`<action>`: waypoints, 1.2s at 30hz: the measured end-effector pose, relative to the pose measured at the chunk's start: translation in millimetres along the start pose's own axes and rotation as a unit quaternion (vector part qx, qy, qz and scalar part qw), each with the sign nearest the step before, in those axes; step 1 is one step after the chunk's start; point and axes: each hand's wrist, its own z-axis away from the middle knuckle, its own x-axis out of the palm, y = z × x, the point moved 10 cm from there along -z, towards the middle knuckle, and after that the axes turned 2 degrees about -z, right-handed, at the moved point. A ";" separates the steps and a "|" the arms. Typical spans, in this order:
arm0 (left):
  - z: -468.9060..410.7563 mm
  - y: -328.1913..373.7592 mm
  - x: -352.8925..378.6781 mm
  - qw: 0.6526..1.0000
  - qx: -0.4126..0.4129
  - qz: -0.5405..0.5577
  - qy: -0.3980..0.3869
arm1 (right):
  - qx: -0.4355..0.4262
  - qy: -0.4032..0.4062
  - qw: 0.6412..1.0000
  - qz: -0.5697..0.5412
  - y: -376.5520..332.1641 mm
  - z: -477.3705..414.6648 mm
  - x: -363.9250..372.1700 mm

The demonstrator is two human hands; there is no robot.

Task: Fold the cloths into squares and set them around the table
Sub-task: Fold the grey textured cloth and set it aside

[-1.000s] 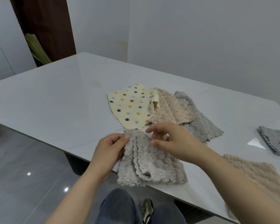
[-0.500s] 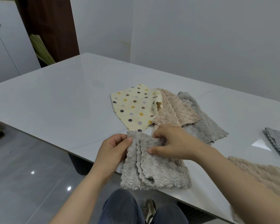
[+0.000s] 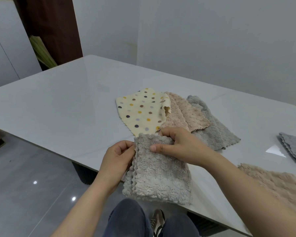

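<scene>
While the grey cloth point(image 3: 157, 175) lies at the desk's point(image 3: 58, 103) near edge, its long axis runs away from the body — the left hand point(image 3: 116, 161) pinches the left edge, the right hand point(image 3: 179, 144) grips the far end, likely best placed to fold it nearward.

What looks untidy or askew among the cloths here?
The dotted cloth, beige cloth and grey cloth lie in a loose overlapping heap; the dotted cloth's right edge is curled up. The held cloth overhangs the table edge. Nothing looks damaged.
</scene>
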 end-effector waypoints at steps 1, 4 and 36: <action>-0.2 -0.3 0.2 1.000 0.000 0.001 -0.001 | 0.009 0.006 1.000 0.012 3.4 -0.3 0.1; -0.9 -0.7 -0.1 1.000 0.002 0.002 -0.001 | 0.023 0.004 1.000 0.021 8.1 -0.1 2.9; -7.1 11.8 3.3 0.980 0.001 -0.194 0.044 | -0.037 0.079 0.958 0.274 7.6 10.1 -18.4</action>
